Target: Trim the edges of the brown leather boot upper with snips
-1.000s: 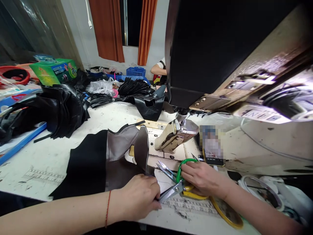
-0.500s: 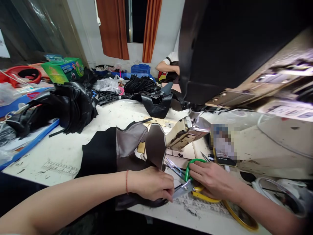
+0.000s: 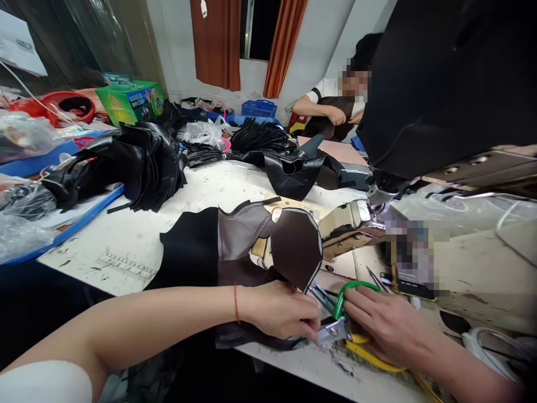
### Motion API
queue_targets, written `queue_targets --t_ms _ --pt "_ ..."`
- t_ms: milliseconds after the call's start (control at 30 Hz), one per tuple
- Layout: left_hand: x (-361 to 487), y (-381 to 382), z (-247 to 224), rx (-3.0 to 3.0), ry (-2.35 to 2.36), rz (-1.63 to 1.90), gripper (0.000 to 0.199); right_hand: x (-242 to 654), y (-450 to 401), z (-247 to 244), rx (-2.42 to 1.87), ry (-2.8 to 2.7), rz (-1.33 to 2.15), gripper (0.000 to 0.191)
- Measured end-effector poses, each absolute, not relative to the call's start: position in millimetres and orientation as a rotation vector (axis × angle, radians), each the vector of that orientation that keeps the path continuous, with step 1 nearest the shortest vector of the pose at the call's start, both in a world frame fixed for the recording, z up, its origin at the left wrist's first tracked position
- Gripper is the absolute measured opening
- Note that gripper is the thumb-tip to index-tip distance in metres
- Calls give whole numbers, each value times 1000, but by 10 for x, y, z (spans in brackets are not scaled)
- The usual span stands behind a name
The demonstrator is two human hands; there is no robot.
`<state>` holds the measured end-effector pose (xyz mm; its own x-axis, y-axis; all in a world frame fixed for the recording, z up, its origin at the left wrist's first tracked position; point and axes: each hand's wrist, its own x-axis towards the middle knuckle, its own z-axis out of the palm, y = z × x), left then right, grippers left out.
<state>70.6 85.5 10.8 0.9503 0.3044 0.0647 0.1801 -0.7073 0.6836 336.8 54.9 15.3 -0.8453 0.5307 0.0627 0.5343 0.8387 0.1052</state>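
Observation:
A dark leather piece (image 3: pixel 188 246), black on the left and brown on the right, lies on the white table around the sewing machine's lower arm (image 3: pixel 344 224). Fingers closed, my left hand (image 3: pixel 281 310) pinches the near edge of that leather. Beside it, my right hand (image 3: pixel 377 319) is on yellow-handled scissors (image 3: pixel 334 332), whose blades point toward my left fingertips. Green-handled scissors (image 3: pixel 348 286) lie just behind, touching my right fingers. The rounded brown flap (image 3: pixel 296 243) stands up behind my left hand.
Stacked black leather pieces (image 3: pixel 146 162) rest at the left by a blue tray edge (image 3: pixel 96 215). More black pieces (image 3: pixel 293 173) lie behind. The machine head (image 3: pixel 453 95) overhangs the right. A phone (image 3: pixel 413 285) lies beyond my right hand. A person (image 3: pixel 335 115) sits at the back.
The view has shifted, so the table and both hands appear farther right, and more of the person at the back shows. My hands keep nearly the same hold on the leather and scissors.

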Motion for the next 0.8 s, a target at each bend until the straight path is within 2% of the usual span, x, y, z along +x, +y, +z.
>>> queue_targets --t_ms 133,433,800 --pt "694 853 91 2355 367 260 18 3346 507 150 -852 -2969 -173 25" --pt "714 817 58 2217 379 320 25 3242 331 200 -966 -2922 -199 18" --pt "759 780 97 1625 467 266 25 3110 254 261 -949 -2899 -278 16"
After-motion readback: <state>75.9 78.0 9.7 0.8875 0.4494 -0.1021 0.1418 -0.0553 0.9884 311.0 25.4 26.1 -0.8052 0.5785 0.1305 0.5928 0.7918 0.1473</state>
